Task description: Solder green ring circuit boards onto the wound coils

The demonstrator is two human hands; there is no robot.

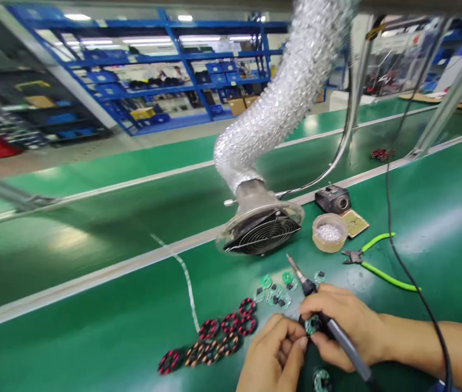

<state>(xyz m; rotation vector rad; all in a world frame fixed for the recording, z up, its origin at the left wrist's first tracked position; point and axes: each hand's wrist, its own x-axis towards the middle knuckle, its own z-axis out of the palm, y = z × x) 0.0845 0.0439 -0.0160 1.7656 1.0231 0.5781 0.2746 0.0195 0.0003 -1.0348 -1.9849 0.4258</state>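
Observation:
My right hand (pixel 347 324) is closed around a soldering iron (pixel 343 340), whose bare tip points up and away to the left. Between my two hands sits a small ring-shaped circuit board (pixel 312 325) with a dark edge. My left hand (pixel 275 351) pinches its near left side, thumb against forefinger. The right fingertips are also close around the ring; whether they press on it I cannot tell. A similar ring board (pixel 321 379) lies below, near the bottom edge. Just beyond the hands are several small green boards (pixel 278 296) with black parts on them.
Several red-and-black wound rings (pixel 231 323) lie left of my hands. A fume extractor hood (pixel 263 231) hangs on a silver duct. To the right are a tub (pixel 329 232), a sponge (pixel 355 222), a black stand (pixel 332 198) and green-handled cutters (pixel 380 264). A black cable (pixel 404 261) hangs at right.

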